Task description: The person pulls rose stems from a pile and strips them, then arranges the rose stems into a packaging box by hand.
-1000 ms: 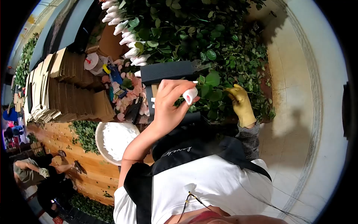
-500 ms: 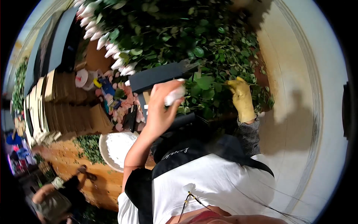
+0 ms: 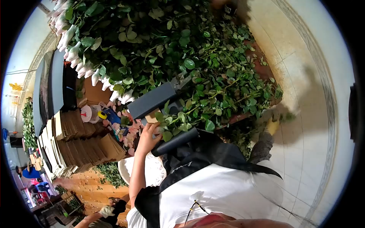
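My left hand [image 3: 148,137], bare, is closed around the head end of a rose. Only a pale bit of the bloom shows between the fingers. The rose's leafy stem [image 3: 178,121] seems to run right, over other greenery. Beside this hand are a dark grey box-shaped block [image 3: 152,100], a small tan cardboard piece [image 3: 153,116] and a black cylinder [image 3: 175,142]. My right hand [image 3: 271,126], in a yellow glove, is out past the table's right edge and smeared by motion. Blurred green leaves [image 3: 288,116] are next to it; its fingers cannot be made out.
A big heap of leafy roses [image 3: 152,45] covers the table, pale wrapped heads [image 3: 81,68] at left. Stacked cardboard sleeves [image 3: 80,140], pink petals [image 3: 131,133] and a white-lined basket [image 3: 125,167] are left. Another person's gloved hand [image 3: 107,211] shows at lower left.
My left hand has moved down and left with the rose, lowering it beside the block. My right hand has swung from the leaves out to the right and down. The view has shifted a little.
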Action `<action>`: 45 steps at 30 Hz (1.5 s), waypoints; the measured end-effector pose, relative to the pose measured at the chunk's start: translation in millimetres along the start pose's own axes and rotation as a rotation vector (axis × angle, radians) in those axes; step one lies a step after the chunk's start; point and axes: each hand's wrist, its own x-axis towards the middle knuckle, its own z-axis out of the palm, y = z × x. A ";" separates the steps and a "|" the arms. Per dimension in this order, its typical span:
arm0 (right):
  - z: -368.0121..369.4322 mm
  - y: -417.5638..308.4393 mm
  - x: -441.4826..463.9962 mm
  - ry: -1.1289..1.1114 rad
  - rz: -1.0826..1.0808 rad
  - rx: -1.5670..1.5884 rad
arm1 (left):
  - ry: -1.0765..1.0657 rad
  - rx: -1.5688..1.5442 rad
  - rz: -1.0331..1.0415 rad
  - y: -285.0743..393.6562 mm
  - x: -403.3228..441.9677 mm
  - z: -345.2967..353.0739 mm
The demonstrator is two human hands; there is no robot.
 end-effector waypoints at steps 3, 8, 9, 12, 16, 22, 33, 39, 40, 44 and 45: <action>-4.9 -66.9 -12.6 0.040 -0.096 0.278 | 0.060 -0.067 -0.033 -5.7 4.4 13.0; -21.9 -276.0 -54.2 -0.243 -0.618 0.679 | 0.076 -0.073 -0.003 -21.5 7.9 22.0; -21.6 -313.1 -69.2 -0.387 -0.745 0.678 | 0.073 -0.046 0.021 -24.3 5.9 23.4; -5.6 -408.4 -126.7 -0.797 -1.265 0.568 | 0.075 -0.119 -0.027 -27.8 1.6 28.8; 83.5 -505.4 -185.4 -0.426 -1.809 0.361 | 0.097 -0.146 -0.030 -30.6 1.0 32.0; 182.5 -584.5 -205.1 -0.238 -1.726 -0.014 | 0.106 -0.086 0.007 -27.9 4.1 25.8; 88.7 -521.6 -159.1 -0.128 -1.614 0.256 | 0.170 -0.074 0.017 -31.9 2.3 35.1; 75.7 -502.1 -118.0 -0.250 -1.507 0.360 | 0.191 -0.046 0.053 -39.9 1.8 42.3; 44.3 -499.6 -126.8 -0.232 -1.620 0.464 | 0.194 -0.078 0.047 -40.7 1.8 42.8; -33.7 -461.8 -141.3 -0.362 -1.681 0.497 | 0.231 -0.125 0.064 -37.0 2.9 41.1; -44.4 -452.5 -139.3 -0.395 -1.768 0.540 | 0.242 -0.117 0.079 -36.4 1.0 41.5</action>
